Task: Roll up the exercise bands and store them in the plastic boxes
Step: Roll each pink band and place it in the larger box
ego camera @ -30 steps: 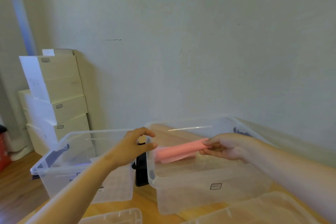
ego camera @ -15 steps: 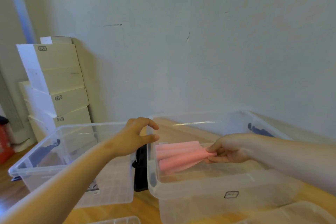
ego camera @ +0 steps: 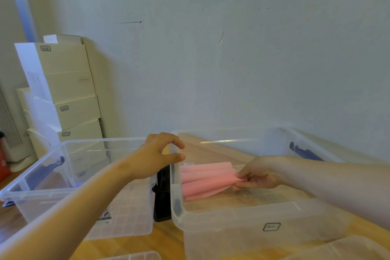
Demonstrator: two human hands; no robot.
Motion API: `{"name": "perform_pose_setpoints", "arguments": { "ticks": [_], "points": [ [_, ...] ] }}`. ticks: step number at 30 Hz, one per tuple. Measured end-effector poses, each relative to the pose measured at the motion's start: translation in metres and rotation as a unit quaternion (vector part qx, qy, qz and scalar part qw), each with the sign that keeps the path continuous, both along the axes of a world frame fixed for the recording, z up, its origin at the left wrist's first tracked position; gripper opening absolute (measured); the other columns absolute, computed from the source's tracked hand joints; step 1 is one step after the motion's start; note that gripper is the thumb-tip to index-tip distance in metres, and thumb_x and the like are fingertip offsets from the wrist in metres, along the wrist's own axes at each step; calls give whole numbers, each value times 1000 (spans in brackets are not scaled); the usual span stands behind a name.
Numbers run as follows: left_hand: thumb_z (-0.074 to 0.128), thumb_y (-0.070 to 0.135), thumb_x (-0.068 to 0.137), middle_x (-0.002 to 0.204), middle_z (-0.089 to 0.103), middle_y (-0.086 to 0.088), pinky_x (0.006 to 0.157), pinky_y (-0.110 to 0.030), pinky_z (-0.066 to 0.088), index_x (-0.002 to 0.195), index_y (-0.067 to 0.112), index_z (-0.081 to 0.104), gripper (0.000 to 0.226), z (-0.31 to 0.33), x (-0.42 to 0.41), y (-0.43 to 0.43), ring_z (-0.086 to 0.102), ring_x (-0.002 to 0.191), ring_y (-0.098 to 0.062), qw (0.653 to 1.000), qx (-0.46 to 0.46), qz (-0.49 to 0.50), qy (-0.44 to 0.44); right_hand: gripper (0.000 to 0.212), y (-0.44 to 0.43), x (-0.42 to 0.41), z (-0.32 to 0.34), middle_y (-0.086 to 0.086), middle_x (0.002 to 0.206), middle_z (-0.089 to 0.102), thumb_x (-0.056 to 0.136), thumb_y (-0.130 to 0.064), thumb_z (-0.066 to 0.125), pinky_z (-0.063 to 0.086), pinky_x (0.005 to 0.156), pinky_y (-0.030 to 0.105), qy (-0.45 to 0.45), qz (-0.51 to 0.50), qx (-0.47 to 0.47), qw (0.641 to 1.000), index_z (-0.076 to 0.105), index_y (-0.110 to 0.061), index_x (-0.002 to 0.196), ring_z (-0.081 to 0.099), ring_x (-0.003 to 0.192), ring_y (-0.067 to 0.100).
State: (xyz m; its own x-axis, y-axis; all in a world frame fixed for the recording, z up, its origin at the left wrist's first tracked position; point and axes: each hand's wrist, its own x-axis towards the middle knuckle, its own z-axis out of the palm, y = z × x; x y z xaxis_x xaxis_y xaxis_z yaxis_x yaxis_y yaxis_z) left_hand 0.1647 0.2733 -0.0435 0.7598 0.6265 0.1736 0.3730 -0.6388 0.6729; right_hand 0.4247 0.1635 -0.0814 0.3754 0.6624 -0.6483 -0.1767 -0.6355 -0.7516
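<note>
Wooden surface [ego camera: 164, 240], pink band [ego camera: 207, 179] lying left-right

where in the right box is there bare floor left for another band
Bare floor runs along the near wall of the right clear plastic box, in front of the pink rolled exercise bands, and toward its right end past the right hand. Crowded: the left end, where the bands lie.

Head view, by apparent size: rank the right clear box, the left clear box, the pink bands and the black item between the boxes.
1. right clear box and left clear box: they look about alike and nearness differs, so not ranked
2. pink bands
3. black item, partly hidden
</note>
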Motion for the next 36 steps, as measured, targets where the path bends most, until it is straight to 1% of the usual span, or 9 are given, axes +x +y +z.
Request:
{"name": "perform_pose_setpoints", "arguments": {
  "ticks": [3, 6, 9, 13, 15, 18, 21, 24, 36],
  "points": [
    [62, 32, 92, 133, 46, 16, 107, -25, 22, 114, 31, 60, 22, 1, -1, -2, 24, 134, -4, 1000, 0, 2, 4, 11, 3, -1, -3, 24, 112, 53, 95, 7, 46, 57, 49, 26, 5, -10, 19, 1000, 51, 10, 104, 65, 75, 36],
    [61, 33, 93, 135, 45, 15, 109, -27, 23, 116, 31, 59, 23, 2, 0, -2, 24, 135, -5, 1000, 5, 5, 13, 9, 3, -2, -3, 22, 105, 53, 96, 6, 45, 57, 51, 26, 4, -21, 28, 999, 51, 10, 100, 64, 78, 36],
    [60, 34, 93, 134, 45, 15, 110, -29, 24, 117, 31, 59, 24, 3, 1, -2, 24, 135, -5, 1000, 10, 4, 15, 19, 2, -3, -6, 24, 109, 54, 96, 1, 49, 58, 52, 28, -12, 1, -1, 1000, 48, 10, 113, 66, 79, 37],
    [60, 35, 93, 135, 44, 16, 112, -32, 24, 117, 32, 58, 24, 3, 0, -3, 24, 135, -5, 1000, 10, 6, 18, 23, 1, -3, -5, 22, 104, 56, 92, -4, 59, 59, 68, 33, -85, 36, -33, 995, 48, 7, 110, 68, 83, 33],
    [60, 36, 93, 136, 45, 16, 114, -36, 25, 116, 33, 58, 23, 2, 0, -2, 25, 135, -6, 1000, 17, 7, 23, 24, -1, -1, -5, 16, 100, 58, 89, -7, 65, 58, 73, 32, -122, 49, -51, 990, 53, 5, 107, 66, 81, 26],
    [59, 37, 93, 136, 44, 16, 114, -39, 26, 115, 35, 58, 22, 2, 0, -2, 25, 134, -6, 999, 18, 6, 29, 19, -1, 1, -4, 7, 87, 58, 87, -18, 70, 54, 64, 22, -213, 98, -86, 968, 58, -5, 93, 56, 70, 15],
    [59, 37, 93, 135, 45, 17, 114, -39, 26, 114, 35, 58, 21, 1, 0, -1, 25, 135, -5, 1000, 17, 6, 26, 18, 3, 1, -4, 4, 80, 56, 86, -21, 70, 50, 65, 22, -263, 122, -88, 953, 56, -10, 84, 52, 69, 13],
    [59, 38, 93, 136, 44, 18, 115, -41, 24, 115, 35, 58, 22, 1, 1, -1, 25, 135, -5, 999, 24, 9, 30, 19, 7, 1, -5, 4, 77, 56, 86, -20, 70, 50, 69, 25, -280, 129, -84, 948, 56, -10, 82, 53, 67, 14],
    [58, 40, 93, 137, 44, 17, 115, -43, 25, 113, 35, 58, 21, -1, 2, 1, 26, 135, -6, 999, 34, 13, 29, 19, 10, 3, -4, 5, 75, 58, 86, -19, 71, 51, 66, 23, -314, 156, -89, 932, 56, -8, 80, 54, 65, 14]
  ]
}}
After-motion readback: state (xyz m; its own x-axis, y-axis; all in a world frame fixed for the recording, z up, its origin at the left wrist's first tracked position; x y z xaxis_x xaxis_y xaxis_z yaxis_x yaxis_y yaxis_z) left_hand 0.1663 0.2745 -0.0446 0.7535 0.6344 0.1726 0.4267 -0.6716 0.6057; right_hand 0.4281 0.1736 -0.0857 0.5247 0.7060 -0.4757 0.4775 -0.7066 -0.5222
